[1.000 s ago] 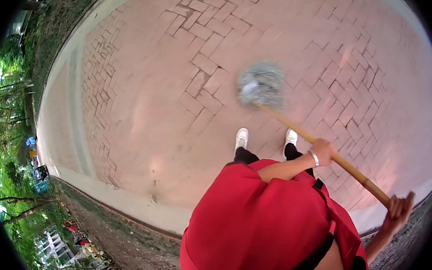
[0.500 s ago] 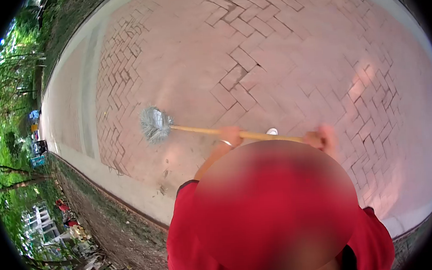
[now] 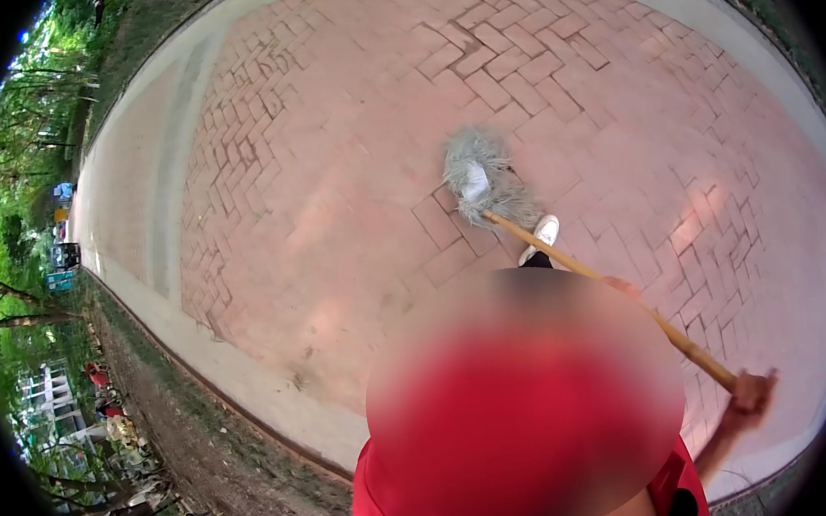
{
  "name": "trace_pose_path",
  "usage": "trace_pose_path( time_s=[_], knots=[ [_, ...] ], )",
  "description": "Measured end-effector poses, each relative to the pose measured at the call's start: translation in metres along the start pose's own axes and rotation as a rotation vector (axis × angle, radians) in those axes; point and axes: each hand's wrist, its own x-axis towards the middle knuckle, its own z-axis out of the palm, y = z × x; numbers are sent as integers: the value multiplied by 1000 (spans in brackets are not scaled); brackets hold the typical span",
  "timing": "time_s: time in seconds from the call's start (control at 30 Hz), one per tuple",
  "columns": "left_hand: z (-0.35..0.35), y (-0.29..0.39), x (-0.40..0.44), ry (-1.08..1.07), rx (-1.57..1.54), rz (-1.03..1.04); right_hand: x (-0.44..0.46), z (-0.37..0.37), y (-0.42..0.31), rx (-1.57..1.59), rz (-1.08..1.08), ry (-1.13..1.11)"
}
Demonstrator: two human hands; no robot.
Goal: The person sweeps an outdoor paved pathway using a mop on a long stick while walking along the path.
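A mop with a grey, stringy head rests on the reddish brick paving, and its wooden handle slants down to the right. Near the handle's upper end, my right hand is closed round it. Partway along the handle is my left hand, closed on it; most of that hand and its arm is hidden by a blurred patch. One white shoe shows just beside the mop strings and the handle.
Herringbone paving has a pale concrete edge, with bare soil beyond it. Trees, parked vehicles and a white structure stand at the far left. Red clothing fills the lower middle.
The mop head first swung left, then came back right to near the shoe. Both my hands moved right with the handle since half a second ago, and the handle turned from nearly level to diagonal.
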Motion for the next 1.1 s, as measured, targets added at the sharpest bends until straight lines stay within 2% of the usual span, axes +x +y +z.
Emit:
trace_pose_path(
  time_s=[0.03, 0.07, 0.13, 0.17, 0.2, 0.23, 0.27, 0.33, 0.4, 0.47, 0.53, 0.57, 0.6, 0.63, 0.67, 0.7, 0.73, 0.77, 0.8, 0.83, 0.87, 0.9, 0.93, 0.97, 1.03, 1.1],
  knots=[
    [7, -38, -3, 32, 3, -60, 0, 20, 35, -70, 124, -62],
    [13, -81, -5, 71, 17, -117, 2, 40, 70, 31, 156, -122],
    [-15, -144, -8, 100, 102, -74, 15, 67, 136, 193, 203, -233],
    [-19, -184, -1, -16, 305, -261, 19, 80, 173, 83, 286, -177],
    [-46, -215, -4, -121, 287, -361, 20, 102, 200, -23, 384, -251],
    [-60, -259, -6, -280, 465, -427, 28, 132, 223, -134, 473, -329],
    [-91, -286, -19, -236, 387, -423, 35, 164, 246, -37, 465, -390],
    [-168, -285, -21, -207, 456, -496, 60, 208, 263, 80, 453, -466],
    [-192, -300, -15, -206, 496, -532, 79, 234, 256, 199, 463, -505],
    [-198, -285, 17, -191, 491, -460, 111, 221, 237, 265, 468, -408],
    [-200, -239, 62, -180, 472, -401, 149, 190, 208, 302, 464, -221],
    [-209, -202, 84, -140, 446, -274, 167, 180, 180, 319, 377, -244],
    [-177, -204, 109, -33, 288, -142, 182, 171, 147, 284, 279, -200],
    [-172, -175, 134, -94, 242, -145, 199, 136, 133, 433, 145, -187],
    [-178, -136, 151, -35, 261, -33, 203, 124, 97, 402, 68, -196],
    [-167, -113, 173, -70, 220, 132, 208, 112, 61, 371, -9, -202],
    [-161, -84, 188, -69, 164, 196, 209, 100, 30, 408, -78, -349],
    [-158, -58, 198, -60, 97, 251, 196, 108, -6, 290, -157, 364],
    [-159, -42, 205, -50, 27, 302, 189, 110, -32, 272, -171, 364],
    [-162, -35, 211, -46, 6, 311, 177, 104, -50, -100, -321, 635],
    [-165, -30, 213, -102, 36, 337, 172, 20, -68, -144, -381, 453],
    [-167, -28, 211, -160, 61, 359, 162, 9, -76, -243, -335, 293],
    [-166, -38, 211, -169, 5, 338, 159, 92, -60, 28, -122, -412],
    [-167, -58, 207, -168, -25, 326, 147, 159, -36, 2, -124, -286],
    [-176, -107, 195, -64, -77, 196, 154, 210, 10, 124, 56, -411],
    [-223, -156, 163, -74, -75, 70, 152, 270, 59, 35, 17, -273]
  ],
)
